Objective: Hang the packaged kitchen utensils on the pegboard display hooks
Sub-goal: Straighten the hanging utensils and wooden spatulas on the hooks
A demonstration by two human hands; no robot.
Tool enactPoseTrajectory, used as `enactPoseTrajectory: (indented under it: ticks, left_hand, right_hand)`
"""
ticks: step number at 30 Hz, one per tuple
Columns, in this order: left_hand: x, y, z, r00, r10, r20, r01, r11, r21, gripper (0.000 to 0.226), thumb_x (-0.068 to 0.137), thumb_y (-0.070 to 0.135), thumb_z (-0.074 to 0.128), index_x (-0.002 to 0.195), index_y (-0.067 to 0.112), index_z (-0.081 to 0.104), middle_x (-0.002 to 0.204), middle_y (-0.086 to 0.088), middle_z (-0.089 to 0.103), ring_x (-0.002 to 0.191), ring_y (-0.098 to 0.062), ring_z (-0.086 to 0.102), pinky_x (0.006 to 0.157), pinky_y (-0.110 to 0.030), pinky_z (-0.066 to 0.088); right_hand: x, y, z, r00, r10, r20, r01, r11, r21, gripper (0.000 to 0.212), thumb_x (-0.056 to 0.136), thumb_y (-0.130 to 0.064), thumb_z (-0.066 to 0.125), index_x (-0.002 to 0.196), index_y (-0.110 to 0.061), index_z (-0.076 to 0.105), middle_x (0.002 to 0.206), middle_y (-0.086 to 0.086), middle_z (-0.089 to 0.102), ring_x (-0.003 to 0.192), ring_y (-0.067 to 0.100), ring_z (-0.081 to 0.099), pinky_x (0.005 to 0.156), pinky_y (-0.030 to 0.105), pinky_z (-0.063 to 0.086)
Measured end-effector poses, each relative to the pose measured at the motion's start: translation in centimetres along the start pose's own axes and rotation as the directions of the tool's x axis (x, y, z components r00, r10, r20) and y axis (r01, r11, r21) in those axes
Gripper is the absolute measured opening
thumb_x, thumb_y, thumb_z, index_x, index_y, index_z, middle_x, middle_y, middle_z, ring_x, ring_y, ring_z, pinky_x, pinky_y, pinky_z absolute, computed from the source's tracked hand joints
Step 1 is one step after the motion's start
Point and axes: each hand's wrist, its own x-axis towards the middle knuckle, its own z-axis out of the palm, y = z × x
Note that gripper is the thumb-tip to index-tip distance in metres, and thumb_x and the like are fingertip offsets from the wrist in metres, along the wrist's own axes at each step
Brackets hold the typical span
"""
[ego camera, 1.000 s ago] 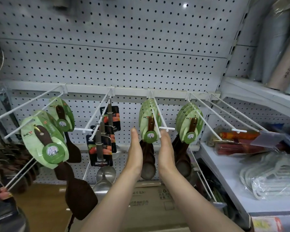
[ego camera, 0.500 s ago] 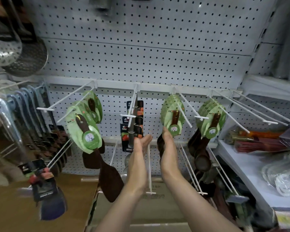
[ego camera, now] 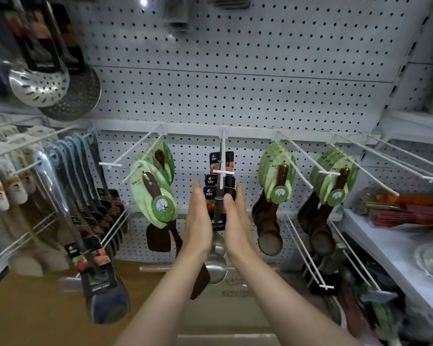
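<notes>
My left hand [ego camera: 198,221] and my right hand [ego camera: 236,221] are raised side by side with straight fingers, palms facing each other. Between them hang steel ladles on black cards [ego camera: 219,193] from the centre white hook [ego camera: 223,171] of the pegboard [ego camera: 235,91]. Neither hand holds anything; whether the fingers touch the cards is unclear. Left of my hands hang wooden spatulas on green leaf cards [ego camera: 158,191]. To the right hang wooden spoons on green cards [ego camera: 276,181], then a second such group [ego camera: 335,181].
Steel skimmers [ego camera: 53,81] hang at upper left. Rows of packaged utensils [ego camera: 85,196] fill hooks on the left. Two bare long hooks [ego camera: 398,158] jut out at right above a white shelf [ego camera: 398,245] holding red packs. A cardboard box [ego camera: 235,295] lies below.
My view and both hands have shifted left, from the green-carded wooden spoons to either side of the black-carded steel ladles. Both hands stay open and hold nothing.
</notes>
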Motion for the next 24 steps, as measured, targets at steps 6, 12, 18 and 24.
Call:
enactPoseTrajectory:
  ticks: [6,12,18,24]
  left_hand:
    - [0.9,0.1,0.0,0.998,-0.031,0.054,0.036,0.995,-0.089,0.071,0.092,0.071,0.018,0.153,0.038,0.034,0.157,0.014,0.039,0.144,-0.004,0.034,0.12,-0.031,0.026]
    - [1.5,0.2,-0.1,0.998,-0.036,0.057,0.039,0.998,-0.058,0.059,0.099,0.065,0.017,0.145,0.043,0.044,0.137,0.021,0.054,0.124,0.009,0.047,0.103,-0.019,0.034]
    - [2.4,0.9,0.4,0.995,-0.073,0.071,0.075,0.997,-0.031,0.059,0.1,0.065,0.018,0.15,0.04,0.037,0.138,0.026,0.036,0.131,0.005,0.032,0.112,-0.024,0.026]
    - [4.8,0.5,1.1,0.992,-0.106,0.072,0.104,0.994,0.027,0.084,0.082,0.092,0.017,0.142,0.043,0.051,0.139,0.01,0.06,0.128,-0.007,0.055,0.112,-0.038,0.042]
  right_hand:
    - [0.2,0.1,0.5,1.0,0.002,-0.012,-0.002,1.0,0.019,0.059,0.107,-0.051,0.031,0.161,-0.041,0.008,0.166,-0.02,0.016,0.15,0.003,0.016,0.121,0.031,0.014]
    - [1.0,0.1,0.2,1.0,-0.009,0.004,0.009,0.998,0.056,0.059,0.108,-0.049,0.034,0.161,-0.039,0.01,0.166,-0.02,0.015,0.15,0.0,0.017,0.124,0.032,0.016]
    - [2.7,0.3,0.1,1.0,-0.012,-0.01,0.012,0.999,0.044,0.065,0.102,-0.064,0.027,0.161,-0.039,0.014,0.166,-0.019,0.019,0.151,0.003,0.021,0.127,0.04,0.017]
    - [4.9,0.7,0.2,1.0,0.019,0.001,-0.019,0.996,0.084,0.091,0.077,-0.096,0.022,0.155,-0.049,0.027,0.161,-0.019,0.034,0.149,0.003,0.029,0.125,0.044,0.023]
